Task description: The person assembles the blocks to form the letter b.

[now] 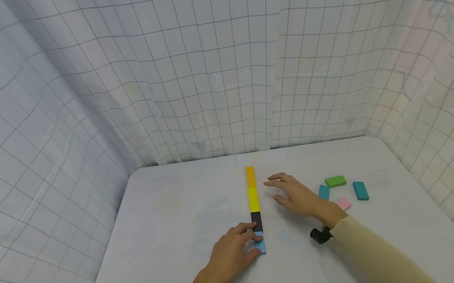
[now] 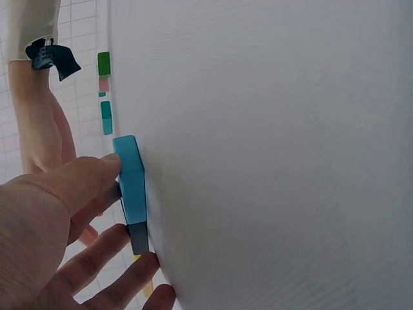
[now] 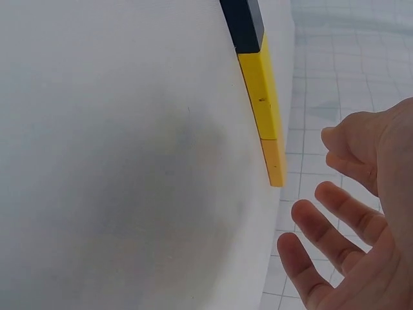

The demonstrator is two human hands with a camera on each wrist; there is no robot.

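A white, grid-patterned curtain (image 1: 206, 65) stands behind a smooth white table (image 1: 166, 210). Over the table, the left hand (image 1: 229, 255) has its fingers spread and gently bent, thumb and index finger touching the light-blue oblong block (image 2: 132, 184) without a visible firm grip. The right hand (image 1: 300, 196) is loosely spread, holding nothing, beside the far half of a straight row of four oblong blocks (image 1: 253, 200). The row lies mid-table, orange block (image 1: 251, 176) farthest, then yellow (image 1: 253, 195), black (image 1: 257, 218) and light blue nearest.

A sideways push by the left thumb could skew the light-blue block, or too hard a forward shove could buckle the row (nothing visible braces its sides). The light-blue block's long axis follows the row's, pointing straight away from the person.
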